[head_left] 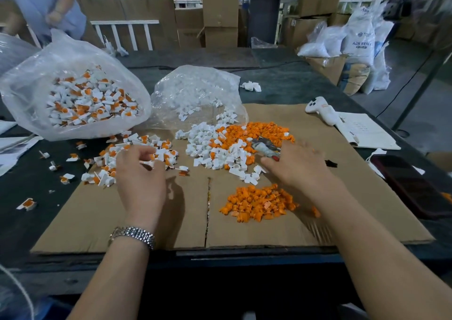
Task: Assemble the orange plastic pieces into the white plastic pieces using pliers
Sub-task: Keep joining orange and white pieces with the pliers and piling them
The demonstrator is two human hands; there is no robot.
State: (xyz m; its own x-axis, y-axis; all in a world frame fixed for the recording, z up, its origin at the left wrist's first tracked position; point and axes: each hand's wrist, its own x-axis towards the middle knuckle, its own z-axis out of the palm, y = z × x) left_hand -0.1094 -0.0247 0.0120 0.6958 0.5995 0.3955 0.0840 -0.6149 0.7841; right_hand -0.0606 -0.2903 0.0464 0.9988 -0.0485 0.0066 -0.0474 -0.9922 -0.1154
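Left hand (140, 173) with curled fingers at the edge of assembled white-and-orange pieces (137, 153), possibly pinching one, right hand (297, 164) blurred, fingers spread over pliers (265, 148) lying on mixed white pieces (208, 143) and orange pieces (259, 203), all on cardboard sheet (97, 221), hands apart.

left hand (140, 173) fingers curled over assembled pieces (137, 148) | right hand (297, 164) blurred, touching pliers (265, 148)
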